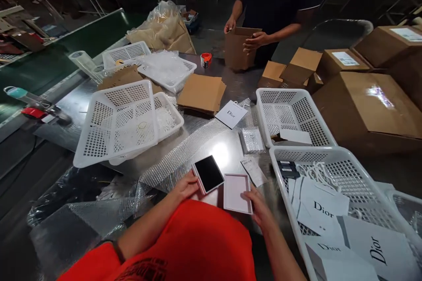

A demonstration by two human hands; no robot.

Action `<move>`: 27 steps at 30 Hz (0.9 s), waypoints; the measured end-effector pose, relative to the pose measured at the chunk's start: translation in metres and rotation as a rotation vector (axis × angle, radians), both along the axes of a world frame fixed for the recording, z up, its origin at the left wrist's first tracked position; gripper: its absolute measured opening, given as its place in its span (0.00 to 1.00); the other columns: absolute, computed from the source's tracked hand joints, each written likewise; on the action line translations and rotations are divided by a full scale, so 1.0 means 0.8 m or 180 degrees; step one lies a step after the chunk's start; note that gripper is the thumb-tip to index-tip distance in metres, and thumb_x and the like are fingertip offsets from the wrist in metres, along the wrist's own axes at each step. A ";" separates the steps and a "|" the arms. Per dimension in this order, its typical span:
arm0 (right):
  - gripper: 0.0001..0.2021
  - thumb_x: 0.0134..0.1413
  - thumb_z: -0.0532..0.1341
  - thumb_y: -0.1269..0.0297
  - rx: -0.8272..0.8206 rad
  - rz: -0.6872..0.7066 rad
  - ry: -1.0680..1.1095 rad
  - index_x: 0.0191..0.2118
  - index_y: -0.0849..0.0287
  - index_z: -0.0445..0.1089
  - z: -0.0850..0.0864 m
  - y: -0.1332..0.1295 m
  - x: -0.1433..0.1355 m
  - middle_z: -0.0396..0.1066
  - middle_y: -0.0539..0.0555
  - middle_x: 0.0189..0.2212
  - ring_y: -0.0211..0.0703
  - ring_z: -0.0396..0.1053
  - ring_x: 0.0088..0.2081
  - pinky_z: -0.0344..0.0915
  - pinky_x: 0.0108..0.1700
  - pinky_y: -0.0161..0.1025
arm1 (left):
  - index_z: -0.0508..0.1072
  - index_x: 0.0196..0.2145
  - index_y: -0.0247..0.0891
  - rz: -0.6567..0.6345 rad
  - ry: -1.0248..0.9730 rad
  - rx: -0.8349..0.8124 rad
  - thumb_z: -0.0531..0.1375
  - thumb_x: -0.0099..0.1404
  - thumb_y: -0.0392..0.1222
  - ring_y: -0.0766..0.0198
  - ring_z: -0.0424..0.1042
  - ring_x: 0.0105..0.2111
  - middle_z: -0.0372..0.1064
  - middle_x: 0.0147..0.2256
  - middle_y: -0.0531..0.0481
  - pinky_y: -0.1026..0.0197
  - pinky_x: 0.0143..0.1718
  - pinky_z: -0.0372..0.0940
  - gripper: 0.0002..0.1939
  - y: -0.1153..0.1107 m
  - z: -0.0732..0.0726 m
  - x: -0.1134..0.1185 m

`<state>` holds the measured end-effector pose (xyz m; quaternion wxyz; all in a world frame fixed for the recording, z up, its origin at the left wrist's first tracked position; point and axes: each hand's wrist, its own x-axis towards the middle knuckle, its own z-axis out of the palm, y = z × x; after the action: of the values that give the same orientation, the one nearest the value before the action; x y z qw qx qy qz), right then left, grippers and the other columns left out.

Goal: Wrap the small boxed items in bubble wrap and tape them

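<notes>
Clearly, bags (318, 210) read "Dior"; left hand (186, 185) holds box (208, 174).

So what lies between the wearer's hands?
The head view shows a black-faced box in the left hand and a pale tray in the right hand.

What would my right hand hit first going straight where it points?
Beyond the shallow pale box half it holds, your right hand would likely first meet the black-faced box in your left hand; the depth between them is unclear.
</notes>
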<state>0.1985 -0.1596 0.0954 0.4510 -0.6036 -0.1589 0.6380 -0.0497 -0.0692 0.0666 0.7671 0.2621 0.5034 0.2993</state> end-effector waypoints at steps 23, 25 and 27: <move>0.16 0.51 0.55 0.79 -0.0198 0.2466 -0.5671 0.38 0.57 0.77 -0.020 0.066 0.243 0.75 0.60 0.38 0.50 0.70 0.41 0.62 0.40 0.42 | 0.66 0.60 0.38 -0.3473 0.3625 0.2071 0.59 0.64 0.34 0.50 0.64 0.60 0.60 0.62 0.37 0.51 0.61 0.59 0.26 -0.001 -0.019 -0.018; 0.16 0.52 0.54 0.79 -0.0172 0.2521 -0.5727 0.39 0.58 0.77 -0.035 0.058 0.247 0.74 0.62 0.38 0.53 0.70 0.42 0.62 0.41 0.45 | 0.66 0.60 0.39 -0.3432 0.3730 0.1955 0.58 0.66 0.36 0.51 0.67 0.57 0.61 0.61 0.38 0.52 0.58 0.62 0.25 -0.013 -0.017 -0.017; 0.15 0.53 0.54 0.78 -0.0046 0.2391 -0.5741 0.38 0.58 0.76 -0.047 0.052 0.246 0.73 0.64 0.39 0.56 0.69 0.43 0.61 0.43 0.48 | 0.69 0.57 0.39 -0.3345 0.3890 0.2116 0.57 0.67 0.36 0.51 0.66 0.57 0.61 0.61 0.39 0.52 0.57 0.63 0.20 -0.018 -0.014 -0.015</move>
<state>0.3950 -0.1178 0.0574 -0.0761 -0.7780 -0.6223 0.0399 -0.0615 -0.0833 0.0554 0.2851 0.7853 0.5272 -0.1550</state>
